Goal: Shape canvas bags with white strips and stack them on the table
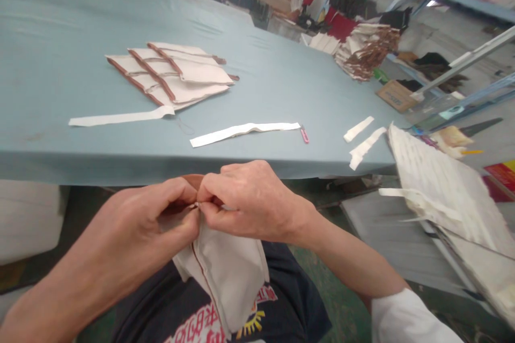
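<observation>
A cream fabric piece with a dark seam line hangs down over my lap. My left hand is closed on its top edge, thumb and fingers pinched together. Right against it, my right hand pinches the same edge, and the fingertips of both hands almost meet at the seam. A bit of brown trim shows behind the fingers. Whatever lies exactly between the fingertips is too small and covered to make out.
On the blue-green table lie overlapping cream pieces with brown edging, white strips and a small pink tool. To the right are a stack of cream fabric, a cardboard box and a metal rack.
</observation>
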`<action>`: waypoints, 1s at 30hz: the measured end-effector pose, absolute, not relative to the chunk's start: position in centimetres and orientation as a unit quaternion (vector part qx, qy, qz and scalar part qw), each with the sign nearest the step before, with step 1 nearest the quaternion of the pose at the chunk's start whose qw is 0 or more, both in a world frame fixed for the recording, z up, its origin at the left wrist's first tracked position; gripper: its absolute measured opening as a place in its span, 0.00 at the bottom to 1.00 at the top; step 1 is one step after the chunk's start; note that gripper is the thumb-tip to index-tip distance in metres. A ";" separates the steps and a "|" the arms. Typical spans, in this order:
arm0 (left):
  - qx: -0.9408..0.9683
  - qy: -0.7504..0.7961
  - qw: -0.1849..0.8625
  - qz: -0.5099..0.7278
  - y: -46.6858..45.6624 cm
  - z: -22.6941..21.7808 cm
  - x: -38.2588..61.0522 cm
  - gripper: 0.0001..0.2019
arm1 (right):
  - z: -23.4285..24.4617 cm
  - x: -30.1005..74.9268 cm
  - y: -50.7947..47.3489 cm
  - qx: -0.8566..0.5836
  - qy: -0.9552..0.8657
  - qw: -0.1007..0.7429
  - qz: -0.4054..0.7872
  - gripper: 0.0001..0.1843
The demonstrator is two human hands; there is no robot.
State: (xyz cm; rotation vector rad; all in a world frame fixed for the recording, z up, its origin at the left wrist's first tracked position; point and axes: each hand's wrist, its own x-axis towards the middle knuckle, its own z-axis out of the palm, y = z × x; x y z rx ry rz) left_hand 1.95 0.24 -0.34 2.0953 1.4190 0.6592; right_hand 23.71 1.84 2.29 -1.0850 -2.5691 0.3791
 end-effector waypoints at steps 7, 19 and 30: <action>0.803 0.487 0.214 0.269 0.7 0.0 2.1 0.12 | 2.9 23.6 1.8 -0.415 -0.873 0.126 0.221 0.05; 0.747 0.457 0.335 0.348 0.8 0.5 1.6 0.14 | 1.3 23.7 3.1 -0.323 -0.828 0.208 0.408 0.06; 0.793 0.443 0.251 0.335 0.7 0.7 1.7 0.10 | 1.8 23.5 2.6 -0.346 -0.849 0.190 0.352 0.07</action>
